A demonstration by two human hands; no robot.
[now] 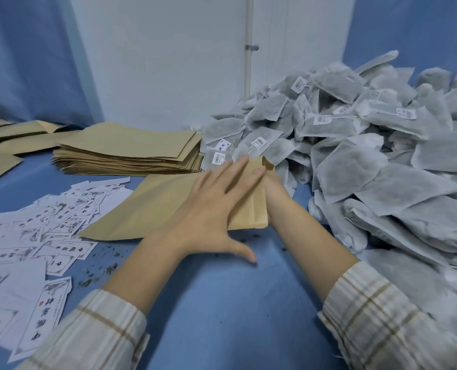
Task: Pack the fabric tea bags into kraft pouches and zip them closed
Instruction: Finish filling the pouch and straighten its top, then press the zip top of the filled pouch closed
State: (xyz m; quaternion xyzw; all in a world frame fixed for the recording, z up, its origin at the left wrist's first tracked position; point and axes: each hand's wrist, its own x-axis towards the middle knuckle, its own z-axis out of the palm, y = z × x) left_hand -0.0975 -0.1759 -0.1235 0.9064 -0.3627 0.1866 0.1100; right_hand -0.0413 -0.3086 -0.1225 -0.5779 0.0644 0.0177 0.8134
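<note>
Bare blue table [222,303] is lying open between the forearms. A heap of grey fabric tea bags [382,161] is blocking the right; scattered white paper labels [35,249] are crowding the left; stacked flat kraft pouches [131,153] are sitting behind.

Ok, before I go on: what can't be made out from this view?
- Right hand: fingers hidden behind the pouch, head view; grip unclear.
- Pouch contents: the paper and the left hand cover them.
- Zip state: too small and partly covered by the left hand's fingers.
- Tea bag pile: cut off by the right edge.
- Printed cards: text blurred.

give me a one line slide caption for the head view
Left hand pressed flat on a kraft pouch, right hand at its open end beside the tea bag heap.
</note>
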